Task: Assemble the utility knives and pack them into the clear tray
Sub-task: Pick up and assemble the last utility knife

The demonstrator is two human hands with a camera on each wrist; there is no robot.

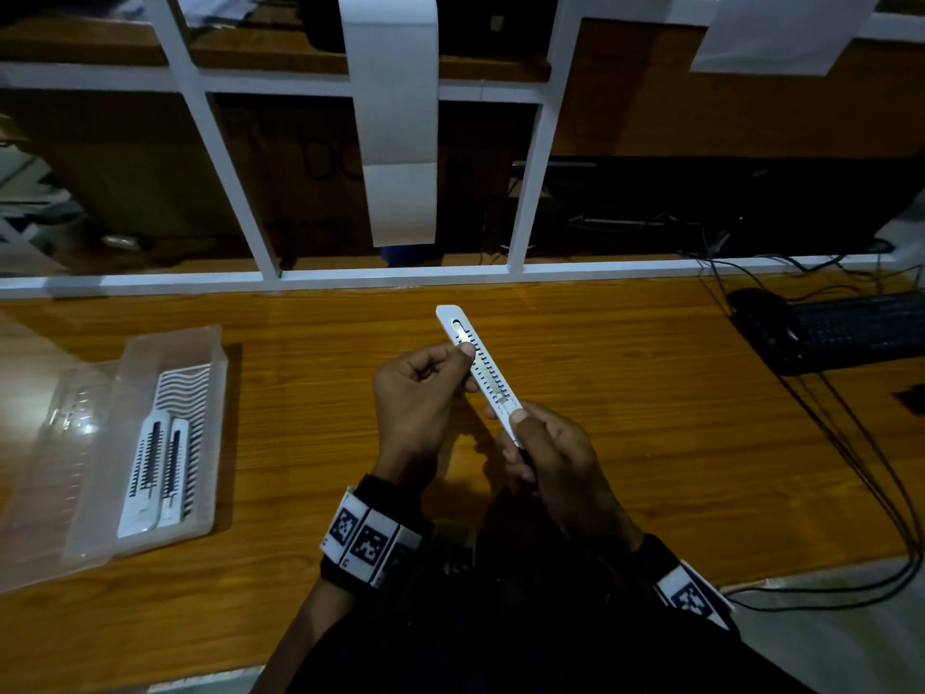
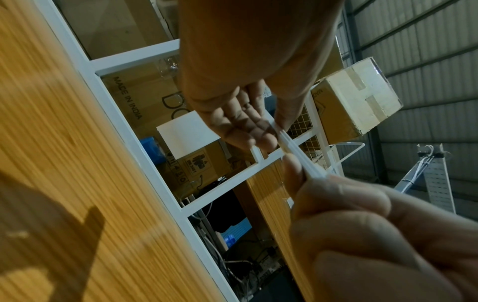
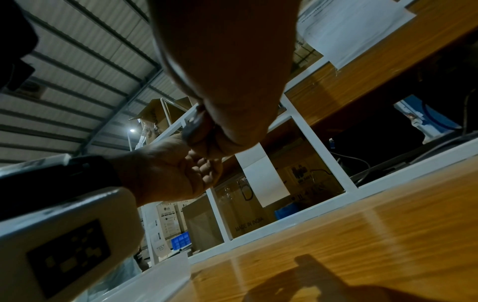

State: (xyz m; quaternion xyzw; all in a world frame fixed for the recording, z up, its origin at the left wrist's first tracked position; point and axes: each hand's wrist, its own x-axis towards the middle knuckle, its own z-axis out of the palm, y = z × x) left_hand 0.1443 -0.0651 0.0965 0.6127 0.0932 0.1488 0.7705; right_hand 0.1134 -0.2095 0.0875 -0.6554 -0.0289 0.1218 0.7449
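Observation:
Both hands hold one white utility knife [image 1: 481, 364] in the air above the middle of the wooden table [image 1: 650, 418]. My left hand [image 1: 463, 365] pinches its upper half, thumb on the slotted face. My right hand [image 1: 515, 433] grips the lower end, thumb on the slider. In the left wrist view the knife [image 2: 297, 152] shows edge-on between the left fingers [image 2: 248, 126] and the right hand [image 2: 362, 224]. The clear tray [image 1: 210, 433] lies at the left with two assembled knives [image 1: 145, 473] side by side in it. In the right wrist view the hands hide the knife.
The tray's clear lid [image 1: 45, 468] lies open to its left. A black keyboard [image 1: 861, 330] and mouse [image 1: 761, 313] sit at the back right, with cables [image 1: 861, 468] running toward the front edge. A white frame rail [image 1: 350, 280] borders the table's far side.

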